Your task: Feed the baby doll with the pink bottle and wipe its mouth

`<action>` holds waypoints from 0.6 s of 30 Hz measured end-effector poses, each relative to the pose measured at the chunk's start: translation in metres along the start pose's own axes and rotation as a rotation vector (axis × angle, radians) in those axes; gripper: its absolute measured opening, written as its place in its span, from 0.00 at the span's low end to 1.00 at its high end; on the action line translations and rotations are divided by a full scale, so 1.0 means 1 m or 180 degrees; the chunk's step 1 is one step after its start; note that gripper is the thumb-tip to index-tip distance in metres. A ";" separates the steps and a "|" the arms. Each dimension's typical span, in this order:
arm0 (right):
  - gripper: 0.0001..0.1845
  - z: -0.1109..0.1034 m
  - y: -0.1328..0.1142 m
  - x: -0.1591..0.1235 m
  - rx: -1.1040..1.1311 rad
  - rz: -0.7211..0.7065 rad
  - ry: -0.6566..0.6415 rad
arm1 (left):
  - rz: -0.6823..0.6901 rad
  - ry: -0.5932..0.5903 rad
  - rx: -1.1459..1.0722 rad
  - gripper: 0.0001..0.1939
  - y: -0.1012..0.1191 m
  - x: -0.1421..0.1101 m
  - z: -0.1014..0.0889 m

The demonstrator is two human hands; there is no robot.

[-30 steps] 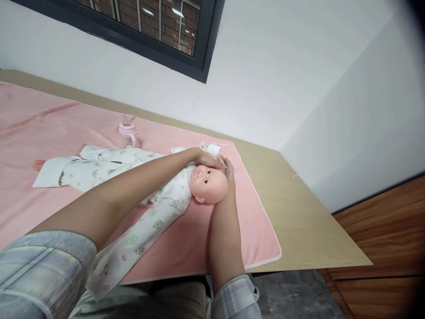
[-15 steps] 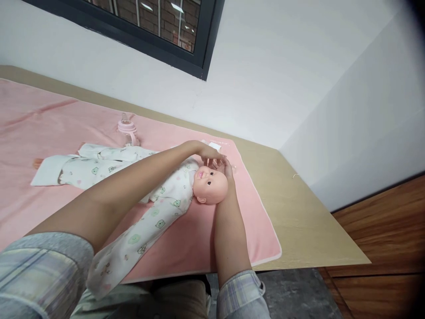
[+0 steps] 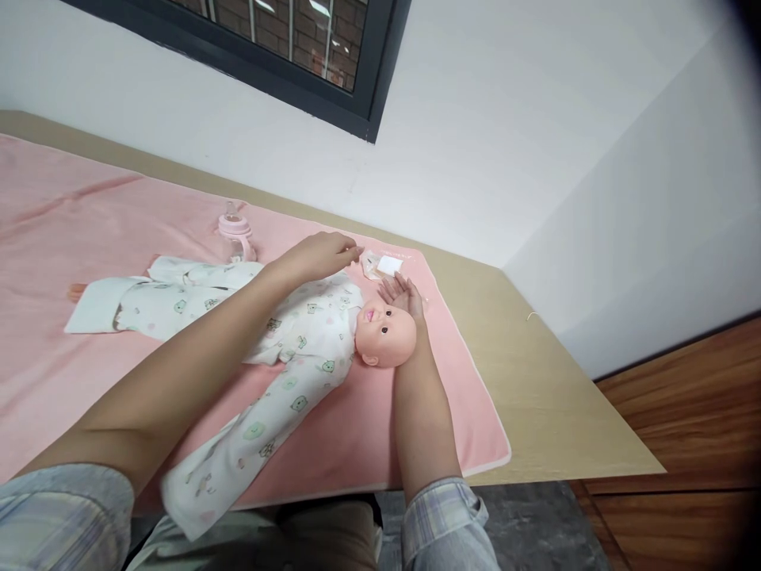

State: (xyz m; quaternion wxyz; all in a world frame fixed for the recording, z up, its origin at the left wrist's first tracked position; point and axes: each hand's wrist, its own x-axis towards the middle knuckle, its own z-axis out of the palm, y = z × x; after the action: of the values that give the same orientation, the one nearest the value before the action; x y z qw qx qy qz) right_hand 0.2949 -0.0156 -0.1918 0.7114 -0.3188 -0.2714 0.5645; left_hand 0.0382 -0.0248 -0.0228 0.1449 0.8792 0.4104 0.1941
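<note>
A baby doll [image 3: 385,333] in a white patterned outfit [image 3: 321,313] lies on its back on a pink blanket [image 3: 53,214], its head toward the right. Beyond the doll's head, my right hand [image 3: 405,295] rests palm up with its fingers apart, and my right forearm passes against the head. Over the doll's chest and far arm hovers my left hand [image 3: 326,254], its fingers loosely stretched and holding nothing. Past the fingertips lies a small clear plastic packet [image 3: 369,266] with a white label [image 3: 390,266]. The doll's near sleeve stretches toward me over the table edge.
A pink baby bottle [image 3: 236,232] stands on the blanket beyond the doll's legs. The wooden table [image 3: 517,381] meets a white wall with a dark-framed window [image 3: 365,103]. At the right is a wood-grain cabinet [image 3: 690,404].
My left hand has moved left, away from my right hand, over the doll's chest. The packet and label now show more fully. My right hand stays by the doll's head, palm more exposed.
</note>
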 end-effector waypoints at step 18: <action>0.22 0.041 -0.081 -0.032 -0.0929 -0.0455 -0.1053 | 0.0303 0.0150 -0.1274 0.25 -0.012 0.000 0.016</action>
State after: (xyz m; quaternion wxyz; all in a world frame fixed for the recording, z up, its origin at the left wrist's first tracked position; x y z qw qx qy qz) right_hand 0.3087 -0.0539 -0.1043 0.6417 -0.3015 -0.4850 0.5120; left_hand 0.0380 -0.0186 -0.0420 0.2977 0.8465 0.3248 0.2989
